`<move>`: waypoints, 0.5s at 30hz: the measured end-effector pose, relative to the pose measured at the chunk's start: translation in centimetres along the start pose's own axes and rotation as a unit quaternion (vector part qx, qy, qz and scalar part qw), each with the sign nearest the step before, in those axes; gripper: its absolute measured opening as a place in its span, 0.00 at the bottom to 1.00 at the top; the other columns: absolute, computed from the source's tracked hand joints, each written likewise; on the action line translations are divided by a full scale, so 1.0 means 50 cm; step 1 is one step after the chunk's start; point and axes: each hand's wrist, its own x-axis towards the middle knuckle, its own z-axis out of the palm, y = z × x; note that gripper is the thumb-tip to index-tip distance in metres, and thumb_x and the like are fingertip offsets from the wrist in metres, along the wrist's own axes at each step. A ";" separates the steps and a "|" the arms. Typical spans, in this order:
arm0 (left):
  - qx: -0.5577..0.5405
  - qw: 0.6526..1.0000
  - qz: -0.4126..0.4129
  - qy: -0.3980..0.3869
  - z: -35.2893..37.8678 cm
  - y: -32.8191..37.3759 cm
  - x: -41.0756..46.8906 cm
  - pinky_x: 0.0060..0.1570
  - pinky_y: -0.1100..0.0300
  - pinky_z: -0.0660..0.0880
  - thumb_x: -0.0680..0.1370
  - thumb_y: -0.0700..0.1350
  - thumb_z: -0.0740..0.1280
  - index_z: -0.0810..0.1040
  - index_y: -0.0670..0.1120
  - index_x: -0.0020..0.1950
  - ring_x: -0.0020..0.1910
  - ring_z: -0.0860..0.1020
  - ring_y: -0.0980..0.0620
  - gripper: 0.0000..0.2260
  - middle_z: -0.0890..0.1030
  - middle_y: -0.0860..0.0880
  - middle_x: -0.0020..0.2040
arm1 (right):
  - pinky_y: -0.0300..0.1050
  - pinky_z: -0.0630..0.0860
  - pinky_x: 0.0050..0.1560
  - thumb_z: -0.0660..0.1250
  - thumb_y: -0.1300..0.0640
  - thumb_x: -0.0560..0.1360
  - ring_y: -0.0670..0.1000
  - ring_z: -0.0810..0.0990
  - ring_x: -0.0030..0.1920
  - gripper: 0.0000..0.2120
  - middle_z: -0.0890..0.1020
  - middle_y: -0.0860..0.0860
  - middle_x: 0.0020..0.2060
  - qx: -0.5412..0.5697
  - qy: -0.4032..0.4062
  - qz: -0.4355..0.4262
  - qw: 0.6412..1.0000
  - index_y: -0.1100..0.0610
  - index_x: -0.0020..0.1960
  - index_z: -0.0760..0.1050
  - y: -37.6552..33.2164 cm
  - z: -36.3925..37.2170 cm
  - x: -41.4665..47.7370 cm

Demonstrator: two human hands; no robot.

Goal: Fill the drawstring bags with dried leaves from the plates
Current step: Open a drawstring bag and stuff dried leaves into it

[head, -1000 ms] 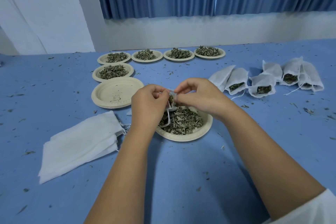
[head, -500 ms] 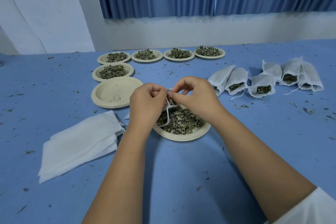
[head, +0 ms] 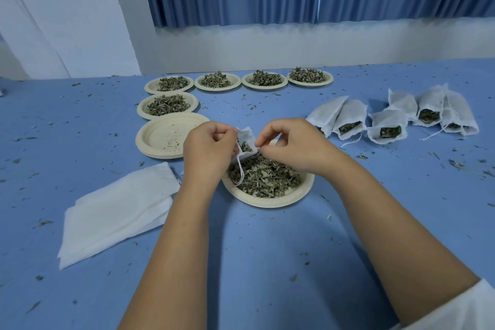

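I held a small white drawstring bag (head: 246,137) between both hands, just above the far left rim of the nearest plate (head: 270,201). My left hand (head: 207,151) had its fingers (head: 223,133) curled, pinching the bag's left edge, and the string (head: 242,173) hung in a loop over the dried leaves (head: 267,179) heaped on that plate. My right hand (head: 293,149) pinched the bag's right edge between thumb and forefinger, and a few leaves showed in its mouth. To my left lay a pile of flat bags (head: 117,209) and a stack of empty plates (head: 163,136). Five heaped plates (head: 168,105) sat farther back. The filled bags (head: 385,128) lay to my right on the blue tabletop (head: 267,262), which was littered with leaf crumbs.
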 end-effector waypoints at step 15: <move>-0.025 1.000 -0.015 0.005 -0.013 -0.002 0.002 0.46 0.42 0.81 0.76 0.38 0.69 0.81 0.44 0.38 0.34 0.78 0.48 0.07 0.78 0.52 0.25 | 0.44 0.78 0.44 0.74 0.57 0.70 0.46 0.79 0.42 0.10 0.82 0.50 0.44 -0.179 -0.109 0.005 0.978 0.47 0.50 0.82 0.031 0.030 0.007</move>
